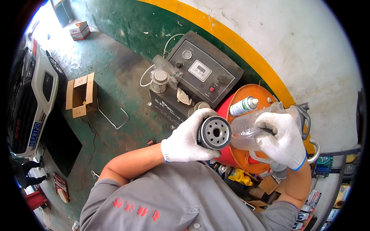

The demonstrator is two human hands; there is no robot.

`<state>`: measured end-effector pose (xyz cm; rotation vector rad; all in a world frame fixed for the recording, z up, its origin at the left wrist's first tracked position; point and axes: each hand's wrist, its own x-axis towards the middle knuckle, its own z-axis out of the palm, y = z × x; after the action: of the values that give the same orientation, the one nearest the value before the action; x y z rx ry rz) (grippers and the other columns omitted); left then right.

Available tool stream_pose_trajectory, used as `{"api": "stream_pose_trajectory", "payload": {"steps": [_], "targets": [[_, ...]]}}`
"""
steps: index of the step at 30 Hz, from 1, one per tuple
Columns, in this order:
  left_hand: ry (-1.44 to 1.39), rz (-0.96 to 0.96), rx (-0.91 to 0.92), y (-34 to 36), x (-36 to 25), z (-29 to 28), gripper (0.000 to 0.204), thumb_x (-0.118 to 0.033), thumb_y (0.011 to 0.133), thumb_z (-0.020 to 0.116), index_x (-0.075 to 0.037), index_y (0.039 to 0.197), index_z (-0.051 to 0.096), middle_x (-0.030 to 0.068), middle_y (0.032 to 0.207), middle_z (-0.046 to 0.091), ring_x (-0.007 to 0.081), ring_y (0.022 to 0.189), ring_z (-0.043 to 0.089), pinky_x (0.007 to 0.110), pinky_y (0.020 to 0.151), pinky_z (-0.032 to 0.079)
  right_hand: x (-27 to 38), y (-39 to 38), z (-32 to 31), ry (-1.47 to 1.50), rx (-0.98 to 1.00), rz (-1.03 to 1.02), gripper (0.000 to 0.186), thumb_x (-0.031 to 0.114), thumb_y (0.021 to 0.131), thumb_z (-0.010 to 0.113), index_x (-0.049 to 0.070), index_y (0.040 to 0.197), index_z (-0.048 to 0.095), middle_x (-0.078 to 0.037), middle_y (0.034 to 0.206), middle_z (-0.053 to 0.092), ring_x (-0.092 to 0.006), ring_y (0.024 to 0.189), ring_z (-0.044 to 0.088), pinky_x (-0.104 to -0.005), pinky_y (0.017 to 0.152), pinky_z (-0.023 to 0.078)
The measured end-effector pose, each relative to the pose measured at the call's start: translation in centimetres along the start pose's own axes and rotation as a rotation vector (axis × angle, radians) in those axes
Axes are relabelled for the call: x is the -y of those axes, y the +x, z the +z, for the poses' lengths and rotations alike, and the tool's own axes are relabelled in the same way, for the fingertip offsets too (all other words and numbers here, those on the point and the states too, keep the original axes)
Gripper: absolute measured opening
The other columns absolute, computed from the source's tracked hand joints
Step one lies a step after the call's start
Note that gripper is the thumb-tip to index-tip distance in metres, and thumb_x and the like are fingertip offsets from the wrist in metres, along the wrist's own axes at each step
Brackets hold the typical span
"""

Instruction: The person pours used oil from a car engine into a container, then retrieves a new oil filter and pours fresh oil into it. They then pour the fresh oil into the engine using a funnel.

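Note:
My left hand [187, 139], in a white knit glove, is wrapped round a black oil filter [214, 133]. The filter's end with a ring of small holes and a centre hole faces up. My right hand [280, 138], gloved too, is closed, thumb and fingers pinched on what looks like thin clear plastic film [251, 133], close to the filter's right side. Behind the film stands a translucent plastic jug [239, 143], partly hidden by my right hand. The jug rests on an orange-red drum [235, 159], beside a spray can [244, 106].
A dark machine [206, 73] with gauge and buttons stands ahead against the wall, a clear cup and hose on it. An open cardboard box [83, 96] and a bent white rod [111, 120] lie on the floor. A white car [44, 84] is far left; shelves [327, 184] stand right.

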<state>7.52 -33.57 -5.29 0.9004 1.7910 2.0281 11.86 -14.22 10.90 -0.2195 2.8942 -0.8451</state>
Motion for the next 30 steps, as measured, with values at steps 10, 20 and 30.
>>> {"api": "stream_pose_trajectory", "payload": {"steps": [10, 20, 30], "targets": [[-0.049, 0.036, 0.07, 0.9, -0.2, 0.0, 0.084, -0.018, 0.056, 0.087, -0.004, 0.125, 0.042, 0.0107, 0.119, 0.049, 0.0216, 0.113, 0.051, 0.035, 0.098, 0.042, -1.7, -0.3, -0.1, 0.121, -0.052, 0.003, 0.008, 0.003, 0.074, 0.06, -0.003, 0.078, 0.064, -0.012, 0.063, 0.057, -0.0142, 0.057, 0.053, -0.0298, 0.055, 0.043], [-0.015, 0.049, 0.096, 1.0, 1.5, 0.2, 0.103, -0.017, 0.049, 0.091, -0.003, 0.133, 0.033, 0.0113, 0.125, 0.052, 0.0214, 0.117, 0.053, 0.038, 0.1, 0.043, -2.2, 0.0, -0.7, 0.201, 0.074, -0.024, 0.011, 0.0, 0.074, 0.059, -0.005, 0.083, 0.063, -0.012, 0.066, 0.059, -0.0132, 0.062, 0.055, -0.0277, 0.059, 0.045], [-0.21, 0.085, 0.173, 0.9, 1.6, 0.1, 0.095, -0.021, 0.057, 0.091, -0.005, 0.133, 0.036, 0.0088, 0.125, 0.05, 0.0195, 0.117, 0.051, 0.037, 0.102, 0.041, -2.9, 0.7, -1.0, 0.245, 0.101, -0.021, 0.012, -0.002, 0.073, 0.06, -0.005, 0.085, 0.062, -0.009, 0.069, 0.059, -0.011, 0.065, 0.054, -0.0261, 0.06, 0.045]]}}
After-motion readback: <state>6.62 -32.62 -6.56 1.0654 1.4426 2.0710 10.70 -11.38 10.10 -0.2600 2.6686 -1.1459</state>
